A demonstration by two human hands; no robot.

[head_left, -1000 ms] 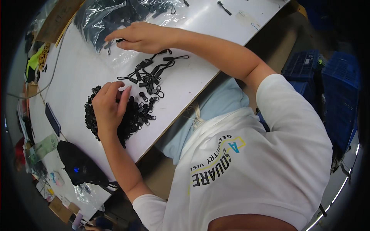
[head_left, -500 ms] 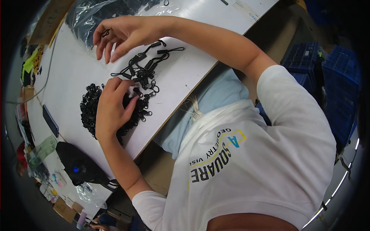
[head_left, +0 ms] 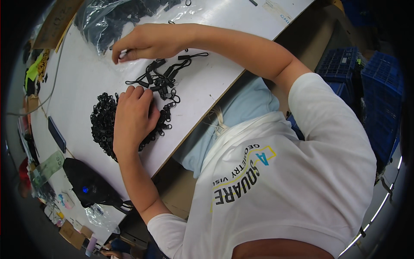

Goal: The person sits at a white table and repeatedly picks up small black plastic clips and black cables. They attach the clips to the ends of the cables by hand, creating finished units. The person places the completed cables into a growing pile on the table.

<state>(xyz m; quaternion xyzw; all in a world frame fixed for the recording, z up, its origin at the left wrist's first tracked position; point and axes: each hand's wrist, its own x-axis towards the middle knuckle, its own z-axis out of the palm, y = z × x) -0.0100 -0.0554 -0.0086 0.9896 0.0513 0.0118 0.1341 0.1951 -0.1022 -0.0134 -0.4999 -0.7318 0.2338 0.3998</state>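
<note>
My left hand (head_left: pixel 134 118) rests on the near side of a heap of small black zipper sliders (head_left: pixel 102 123). Its fingers are curled together, and their tips, beside the loose pulls, hide whatever they may hold. Black cord zipper pulls (head_left: pixel 161 80) lie tangled on the table between my two hands. Farther up, my right hand (head_left: pixel 148 42) is held over the table near a clear plastic bag (head_left: pixel 101 26) of dark pieces. Its fingers are bent in and closed toward the thumb; what is between them cannot be made out. A bit of black cord shows beside that wrist.
The white table's (head_left: pixel 196 88) front edge runs diagonally before my body. A dark phone (head_left: pixel 57 134) and a black pouch-like object with a blue light (head_left: pixel 88 183) lie left of the heap. Blue plastic crates (head_left: pixel 381 95) stand at the right. A cardboard piece (head_left: pixel 56 23) is at the far left.
My right hand has turned over and its spread fingers have closed, covering some pulls. My left hand has shifted slightly right, its fingers drawn closer together over the sliders.
</note>
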